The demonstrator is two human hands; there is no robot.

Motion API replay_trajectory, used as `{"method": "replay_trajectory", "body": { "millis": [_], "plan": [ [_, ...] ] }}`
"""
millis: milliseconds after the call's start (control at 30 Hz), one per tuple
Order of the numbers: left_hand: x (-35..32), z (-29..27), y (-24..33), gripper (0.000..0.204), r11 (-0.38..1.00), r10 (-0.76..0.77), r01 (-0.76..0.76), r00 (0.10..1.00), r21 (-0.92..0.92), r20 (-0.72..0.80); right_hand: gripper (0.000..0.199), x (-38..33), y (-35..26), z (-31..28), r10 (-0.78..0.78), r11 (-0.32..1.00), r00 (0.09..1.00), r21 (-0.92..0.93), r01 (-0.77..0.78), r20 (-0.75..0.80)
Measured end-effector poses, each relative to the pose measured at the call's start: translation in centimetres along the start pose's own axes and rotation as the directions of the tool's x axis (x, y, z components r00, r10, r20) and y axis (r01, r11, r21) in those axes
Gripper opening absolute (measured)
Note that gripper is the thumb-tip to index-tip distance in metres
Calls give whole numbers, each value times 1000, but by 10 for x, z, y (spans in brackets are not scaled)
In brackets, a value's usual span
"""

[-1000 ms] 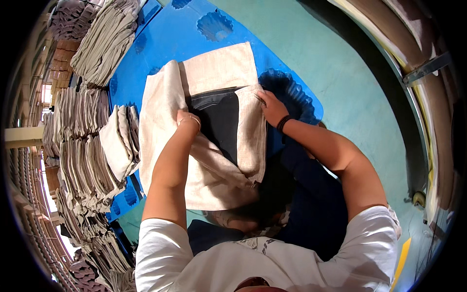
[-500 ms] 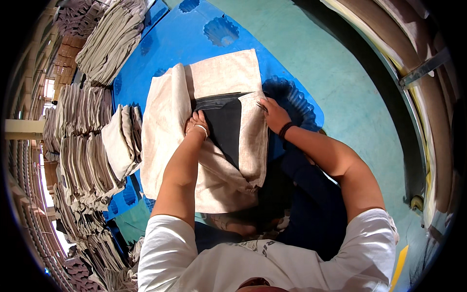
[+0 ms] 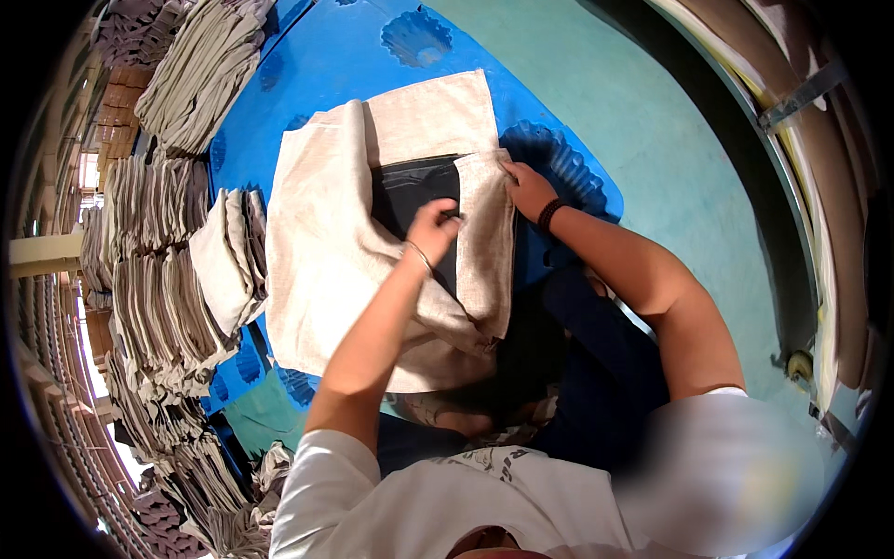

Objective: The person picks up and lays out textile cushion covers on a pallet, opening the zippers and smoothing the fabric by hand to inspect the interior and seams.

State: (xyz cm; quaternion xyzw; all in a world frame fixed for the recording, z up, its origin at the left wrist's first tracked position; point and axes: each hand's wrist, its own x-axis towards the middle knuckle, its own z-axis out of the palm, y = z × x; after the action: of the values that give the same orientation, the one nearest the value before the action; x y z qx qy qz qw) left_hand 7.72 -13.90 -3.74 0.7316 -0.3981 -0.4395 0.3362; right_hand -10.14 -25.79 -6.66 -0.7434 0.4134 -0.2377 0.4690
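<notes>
A beige cloth cover [image 3: 317, 242] lies spread in front of me, its left part folded over and its right strip [image 3: 484, 242] turned inward. Between the folds shows a black fabric panel [image 3: 405, 191]. Over this panel is my left hand [image 3: 434, 229], slightly blurred, its fingers curled and a gap between thumb and forefinger; nothing shows in it. At the top right corner of the turned-in strip, my right hand [image 3: 529, 193] pinches the cloth edge between thumb and fingers. The thumb side is visible; the fingertips beneath the cloth are hidden.
Under the cloth is a blue plastic surface [image 3: 335, 65] with fluted round hollows. Stacks of folded beige cloth [image 3: 158, 210] stand along the left, with a taller pile [image 3: 200, 74] at the far left. Large rolls [image 3: 792, 177] line the right side beyond the green floor [image 3: 670, 214].
My left hand has lifted off the left fold and moved right over the black panel, its fingers curling. My right hand keeps its grip on the strip's corner.
</notes>
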Motion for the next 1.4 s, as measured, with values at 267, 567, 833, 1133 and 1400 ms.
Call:
{"method": "replay_trajectory", "body": {
  "millis": [267, 567, 833, 1133, 1400],
  "plan": [
    [-69, 83, 7, 56, 938, 167, -239, 947, -252, -274, 36, -34, -70, 15, 44, 736, 918, 608, -297, 395],
    [-84, 21, -13, 28, 260, -143, -43, 986, -965, -83, 32, -53, -29, 10, 214, 501, 860, 703, -504, 464],
    [-83, 16, -22, 34, 124, 26, 16, 999, -992, 20, 30, -48, -23, 10, 263, 612, 877, 634, -473, 401],
    [-85, 23, -21, 34, 88, 10, -2, 1000, -996, -1, 25, 3, -71, 10, -83, 963, 959, 269, 7, 272],
    [-84, 27, -21, 29, 141, -21, 20, 1000, -990, 17, 31, 48, -100, 52, -154, 986, 982, -44, 160, 114]
  ]
}}
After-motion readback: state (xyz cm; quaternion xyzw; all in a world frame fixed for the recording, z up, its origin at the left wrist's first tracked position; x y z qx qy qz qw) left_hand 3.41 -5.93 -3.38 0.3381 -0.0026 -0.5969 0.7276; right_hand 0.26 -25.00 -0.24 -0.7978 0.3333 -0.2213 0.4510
